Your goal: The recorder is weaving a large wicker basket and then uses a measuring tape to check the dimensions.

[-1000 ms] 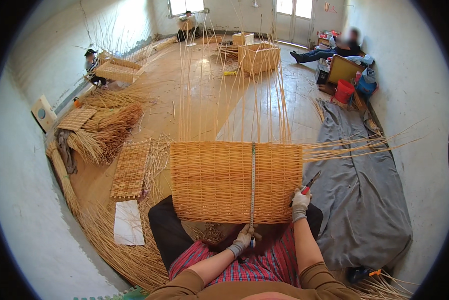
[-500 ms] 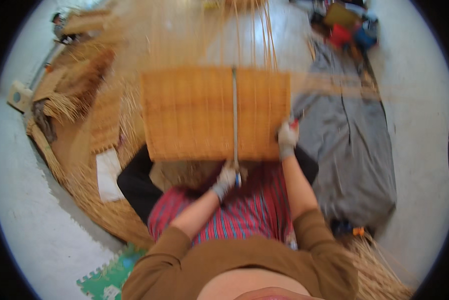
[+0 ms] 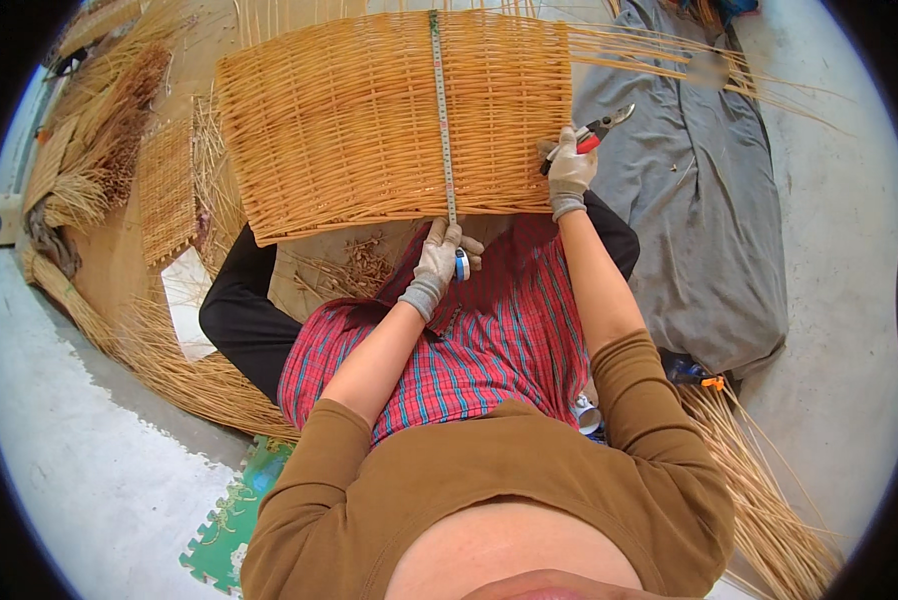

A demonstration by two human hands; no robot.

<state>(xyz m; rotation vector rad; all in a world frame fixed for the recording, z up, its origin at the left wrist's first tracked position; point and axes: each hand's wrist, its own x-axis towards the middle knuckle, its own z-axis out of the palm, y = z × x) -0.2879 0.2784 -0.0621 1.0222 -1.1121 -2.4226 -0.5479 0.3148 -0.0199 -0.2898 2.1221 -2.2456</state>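
Observation:
A woven wicker panel [image 3: 339, 130] stands in front of my lap, with long loose canes sticking out at its top right corner. A tape measure [image 3: 445, 120] is stretched across it from the top edge to the bottom edge. My gloved left hand [image 3: 440, 258] is closed round the tape's blue-and-white case at the bottom edge. At the panel's right edge, my gloved right hand [image 3: 571, 170] grips red-and-black pruning shears [image 3: 594, 135], whose metal blades point up and right. The right fingers lie close against the panel, but whether they also pinch it is hidden.
Bundles of long canes [image 3: 194, 350] lie along the left, beside a smaller woven piece [image 3: 169, 195] and a white sheet [image 3: 187, 300]. A grey cloth [image 3: 689, 220] covers something at the right. More canes [image 3: 759, 490] lie at the lower right. A green foam mat [image 3: 229, 520] is at the lower left.
The panel, tape and both hands appear higher in the picture, and the whole view has shifted. The picture has gone from blurred to sharp. Both hands keep their holds.

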